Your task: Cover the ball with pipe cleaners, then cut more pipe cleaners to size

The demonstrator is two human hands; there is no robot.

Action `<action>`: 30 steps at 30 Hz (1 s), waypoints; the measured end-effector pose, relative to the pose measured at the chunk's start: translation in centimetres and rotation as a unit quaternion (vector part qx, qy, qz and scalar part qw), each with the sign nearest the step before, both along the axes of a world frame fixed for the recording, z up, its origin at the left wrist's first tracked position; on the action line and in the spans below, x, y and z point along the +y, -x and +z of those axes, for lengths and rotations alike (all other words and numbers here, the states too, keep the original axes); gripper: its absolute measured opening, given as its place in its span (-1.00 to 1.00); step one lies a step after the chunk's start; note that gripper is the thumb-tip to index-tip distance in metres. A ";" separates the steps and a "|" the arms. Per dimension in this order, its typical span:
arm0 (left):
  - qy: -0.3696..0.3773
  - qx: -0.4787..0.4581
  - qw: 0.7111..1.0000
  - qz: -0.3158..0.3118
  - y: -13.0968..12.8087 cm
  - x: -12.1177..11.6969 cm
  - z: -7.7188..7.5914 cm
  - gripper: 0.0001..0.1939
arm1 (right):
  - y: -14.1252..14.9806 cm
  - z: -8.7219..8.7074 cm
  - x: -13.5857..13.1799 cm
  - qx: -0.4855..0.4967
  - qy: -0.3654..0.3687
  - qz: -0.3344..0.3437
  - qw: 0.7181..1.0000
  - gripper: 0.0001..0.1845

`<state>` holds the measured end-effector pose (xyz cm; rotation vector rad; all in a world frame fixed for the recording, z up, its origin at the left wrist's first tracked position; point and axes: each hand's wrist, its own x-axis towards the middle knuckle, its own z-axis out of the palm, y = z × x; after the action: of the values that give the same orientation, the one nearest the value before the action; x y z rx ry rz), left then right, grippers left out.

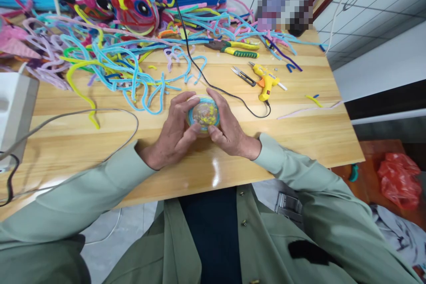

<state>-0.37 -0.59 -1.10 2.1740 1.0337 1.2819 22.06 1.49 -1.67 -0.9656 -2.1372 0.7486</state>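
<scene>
Between my two hands is a small round piece [205,114], with light blue rings round its edge and a brownish, glossy middle bearing yellow bits. My left hand [176,126] grips its left side, thumb at the near edge and fingers curled round the far side. From the right, my right hand [228,126] closes on it in the same way. The piece is at or just above the tabletop; I cannot tell which. Beyond my hands lie a yellow glue gun [265,80], small thread snips [244,76] and pliers with yellow-green handles [236,49].
Tangled blue, yellow and lilac pipe cleaners [133,69] cover the back left of the wooden table [299,137]. Colourful masks [133,6] stand behind them. A black cord [199,69] runs to the glue gun. A white box [16,115] sits at the left edge.
</scene>
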 end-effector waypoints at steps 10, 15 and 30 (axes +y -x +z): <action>0.062 -0.068 0.996 -0.008 0.0 0.1 0.1 -0.63 | -0.1 -0.3 -0.1 -0.004 0.003 0.000 1.000 0.07; 0.059 -0.056 0.997 -0.006 -0.1 -0.3 0.4 -0.62 | -0.2 -0.3 0.0 0.004 -0.031 0.008 0.999 -0.01; 0.023 0.038 0.999 0.024 -0.2 -0.6 0.7 -0.43 | -0.2 -0.1 0.0 -0.001 -0.088 0.004 0.996 -0.14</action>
<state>-0.17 -1.22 -0.45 2.1907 1.1403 1.1933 22.28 1.52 -1.82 -0.8659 -2.1692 0.5526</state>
